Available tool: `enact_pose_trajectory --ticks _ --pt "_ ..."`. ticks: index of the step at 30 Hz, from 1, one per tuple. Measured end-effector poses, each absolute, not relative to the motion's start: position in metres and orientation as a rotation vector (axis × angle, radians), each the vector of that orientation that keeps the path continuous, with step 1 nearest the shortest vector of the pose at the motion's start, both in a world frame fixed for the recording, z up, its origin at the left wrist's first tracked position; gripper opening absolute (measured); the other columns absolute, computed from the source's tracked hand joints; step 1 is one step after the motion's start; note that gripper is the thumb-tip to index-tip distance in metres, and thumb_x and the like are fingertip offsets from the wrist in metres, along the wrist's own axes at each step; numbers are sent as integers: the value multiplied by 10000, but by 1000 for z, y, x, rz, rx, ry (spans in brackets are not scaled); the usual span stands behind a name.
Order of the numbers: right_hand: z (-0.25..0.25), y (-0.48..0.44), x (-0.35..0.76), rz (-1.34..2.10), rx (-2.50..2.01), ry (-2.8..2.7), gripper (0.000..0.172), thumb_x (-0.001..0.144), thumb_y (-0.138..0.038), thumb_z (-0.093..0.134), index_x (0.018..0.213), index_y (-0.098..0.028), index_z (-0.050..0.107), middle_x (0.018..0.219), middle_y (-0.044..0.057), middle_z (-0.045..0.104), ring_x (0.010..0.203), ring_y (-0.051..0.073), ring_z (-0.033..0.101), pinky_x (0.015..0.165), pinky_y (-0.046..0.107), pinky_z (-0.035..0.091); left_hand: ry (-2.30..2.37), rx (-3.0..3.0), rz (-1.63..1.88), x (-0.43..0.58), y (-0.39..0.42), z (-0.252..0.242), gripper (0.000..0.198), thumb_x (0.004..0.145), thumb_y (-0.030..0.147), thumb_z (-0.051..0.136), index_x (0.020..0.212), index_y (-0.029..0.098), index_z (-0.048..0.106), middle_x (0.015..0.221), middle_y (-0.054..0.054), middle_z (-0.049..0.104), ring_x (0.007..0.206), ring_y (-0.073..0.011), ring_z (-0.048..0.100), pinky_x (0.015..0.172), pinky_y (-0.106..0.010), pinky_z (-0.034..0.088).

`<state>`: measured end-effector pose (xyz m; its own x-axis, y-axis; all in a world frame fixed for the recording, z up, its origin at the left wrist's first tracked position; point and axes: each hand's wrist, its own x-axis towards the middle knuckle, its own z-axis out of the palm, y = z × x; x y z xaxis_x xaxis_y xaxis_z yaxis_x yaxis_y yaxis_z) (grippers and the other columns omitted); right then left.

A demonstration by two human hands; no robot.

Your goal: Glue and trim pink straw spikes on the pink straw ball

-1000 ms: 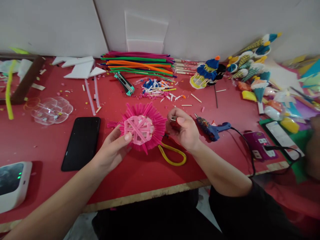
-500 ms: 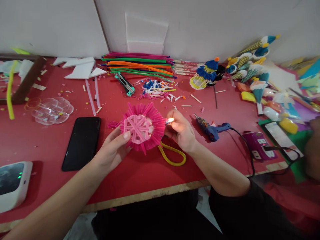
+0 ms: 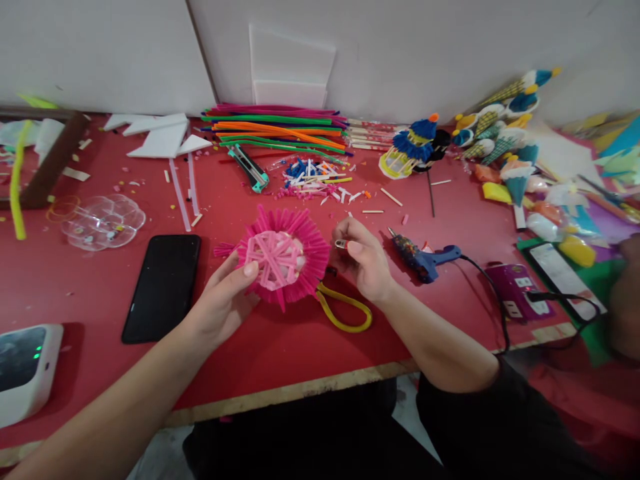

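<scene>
My left hand (image 3: 227, 293) grips a round pink pipe-cleaner piece (image 3: 315, 250) by its left edge, thumb on its face. Pale pink strips cross its middle, and a fringe of bright pink pipe cleaners spreads around them. To its right, my right hand (image 3: 365, 260) is closed around a lighter (image 3: 341, 244); only the metal tip shows and no flame is visible. The lighter tip is a small gap away from the fringe. A yellow pipe-cleaner loop (image 3: 357, 327) lies just below, between the pink piece and my right forearm.
A black phone (image 3: 163, 287) lies left of my left hand. On the right sit a blue glue gun (image 3: 425, 257) and a purple power socket (image 3: 520, 290). Behind are a utility knife (image 3: 249, 168), bundled pipe cleaners (image 3: 280, 127), cut scraps (image 3: 313, 175) and a small blue-hatted figure (image 3: 417, 143).
The flame at the lighter's tip has gone out. Both hands stay in nearly the same place, with the pink piece shifted only very slightly.
</scene>
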<state>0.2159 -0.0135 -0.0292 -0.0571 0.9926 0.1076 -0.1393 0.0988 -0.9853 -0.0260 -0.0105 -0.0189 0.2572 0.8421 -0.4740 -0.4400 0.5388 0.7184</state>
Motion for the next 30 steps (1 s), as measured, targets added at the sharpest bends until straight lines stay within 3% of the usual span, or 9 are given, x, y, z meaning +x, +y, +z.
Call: enact_pose_trajectory --ticks 2,4,10,14,19,24,30 --pt "-30 -14 216 1238 -990 -1197 479 850 -710 683 820 -256 534 574 -66 486 487 116 411 479 267 307 1023 404 947 -22 -10 -14 701 504 333 1062 1071 230 664 873 33 809 879 -198 768 749 -279 576" --pt "-30 -15 216 1261 -967 -1214 463 856 -685 693 810 -251 539 575 -67 483 487 112 402 477 262 294 1040 373 954 -20 -11 -11 739 497 310 1062 1106 234 652 883 29 807 897 -215 770 768 -299 576" --pt "-34 -15 216 1337 -900 -1258 422 872 -641 684 838 -248 534 580 -78 444 498 110 362 485 263 265 1030 426 937 -21 -10 -12 591 575 383 1021 1046 238 694 997 -12 827 1138 -314 738 830 -360 611" --pt "-37 -18 218 1325 -895 -1292 334 919 -562 638 866 -254 521 588 -80 427 515 118 351 512 274 268 988 484 934 -20 -9 -13 509 612 429 996 999 234 730 1012 -18 836 1133 -318 747 817 -345 638" --pt "-39 -23 220 1278 -904 -1355 165 943 -401 582 912 -258 505 612 -80 455 532 119 342 534 272 268 954 544 902 -17 -8 -10 681 499 540 1023 1047 220 776 1041 -53 839 1126 -351 758 901 -409 652" --pt "-32 -17 213 1241 -995 -1218 231 909 -465 583 889 -265 470 608 -77 474 515 119 405 512 263 285 940 544 902 -16 -8 -9 667 488 541 1024 1019 211 791 1066 -73 837 1125 -355 758 931 -411 630" --pt "-24 -8 213 1257 -1046 -1063 327 845 -564 603 851 -263 476 545 -71 484 464 115 371 438 239 220 1017 453 943 -21 -8 -16 685 471 394 1054 1045 202 732 902 -24 820 908 -277 777 869 -397 605"
